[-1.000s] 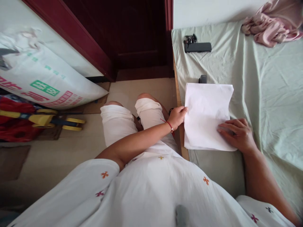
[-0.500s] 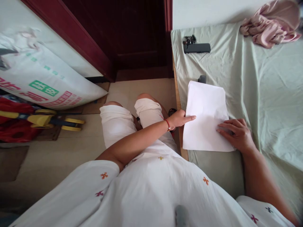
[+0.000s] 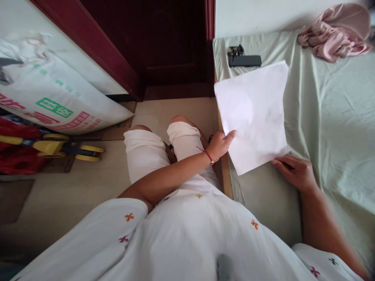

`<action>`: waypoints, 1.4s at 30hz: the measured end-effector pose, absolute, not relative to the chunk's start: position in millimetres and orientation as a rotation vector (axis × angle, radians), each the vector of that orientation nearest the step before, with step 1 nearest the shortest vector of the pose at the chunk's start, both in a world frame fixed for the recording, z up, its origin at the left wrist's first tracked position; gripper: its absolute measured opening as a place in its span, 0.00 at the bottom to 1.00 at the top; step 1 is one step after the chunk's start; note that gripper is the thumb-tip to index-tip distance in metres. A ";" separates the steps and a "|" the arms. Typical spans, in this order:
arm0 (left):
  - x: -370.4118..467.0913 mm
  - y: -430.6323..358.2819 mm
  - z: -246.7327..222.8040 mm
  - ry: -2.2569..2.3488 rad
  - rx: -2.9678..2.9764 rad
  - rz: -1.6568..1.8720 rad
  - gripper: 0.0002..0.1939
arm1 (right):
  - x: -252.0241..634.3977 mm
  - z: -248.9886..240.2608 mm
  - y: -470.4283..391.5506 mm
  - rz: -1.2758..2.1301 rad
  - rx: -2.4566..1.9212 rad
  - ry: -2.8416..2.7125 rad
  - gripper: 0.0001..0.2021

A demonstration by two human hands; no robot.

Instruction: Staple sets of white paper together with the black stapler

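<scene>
My left hand [image 3: 220,145] grips the left edge of a white sheet of paper [image 3: 254,117], thumb on top and the other fingers hidden beneath. The paper is tilted, its far edge turned up to the right, above a pale green cloth-covered surface. My right hand [image 3: 296,171] is at the paper's near right corner, fingers loosely bent and a little apart. Its fingertips are by the lower edge; whether they touch the paper is hard to tell.
Beyond the paper lie a black oblong case [image 3: 244,61] and a bunch of keys [image 3: 236,50]. Crumpled pink cloth [image 3: 335,35] sits at the back right. A white printed sack [image 3: 67,93] leans on the left wall, near a yellow-wheeled object [image 3: 52,148] on the floor. A dark red door [image 3: 172,39] stands ahead.
The paper has turned anticlockwise and shifted away from me, now covering the small dark object behind it. My right hand has slid off the paper's face to its near edge.
</scene>
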State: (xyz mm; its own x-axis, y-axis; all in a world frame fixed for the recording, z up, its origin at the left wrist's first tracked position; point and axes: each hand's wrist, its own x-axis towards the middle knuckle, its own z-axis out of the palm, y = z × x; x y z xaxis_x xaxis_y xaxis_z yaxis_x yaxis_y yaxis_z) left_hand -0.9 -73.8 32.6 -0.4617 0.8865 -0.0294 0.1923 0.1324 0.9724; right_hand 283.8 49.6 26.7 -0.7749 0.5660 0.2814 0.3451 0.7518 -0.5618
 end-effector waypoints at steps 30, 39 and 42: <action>-69.4 -62.1 40.1 1.390 0.965 1.743 0.43 | 271.1 11.8 42.5 1.345 -0.910 -1.174 0.14; -66.7 -79.2 30.4 1.323 1.006 1.337 0.39 | 277.4 8.0 41.8 1.365 -0.941 -1.238 0.13; -59.6 -79.8 27.6 1.392 0.979 1.383 0.35 | 279.9 5.2 41.0 1.406 -1.025 -1.369 0.18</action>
